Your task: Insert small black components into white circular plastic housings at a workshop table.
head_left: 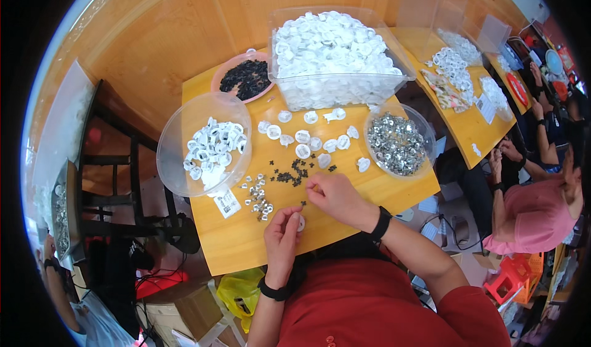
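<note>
While the left hand (282, 231) pinches a small white cap (300, 223) between thumb and fingers at the near edge of the table (234, 248), the work appears to be at the fitting step: a part is being picked to go into that cap. The cap is round and flat, so it has no clear long axis; it seems tipped on edge, its face turned right toward the other hand, though it is too small to be sure. The right hand (335, 198) sits just beyond and to the right, its fingertips curled down onto the wood beside a scatter of tiny black pieces (290, 176); whether it has already closed on one cannot be told. The next move, as a judgement, calls for a fine pinch and careful lining up of a very small piece with the cap's opening.

Left of the black pieces lies a cluster of small silver parts (258, 198). Farther out, loose white caps (311, 141) lie in a row. A round tub (178, 156) of white caps stands at left, a bowl (369, 139) of silver parts at right, and a big clear bin (289, 97) of white caps behind.
</note>
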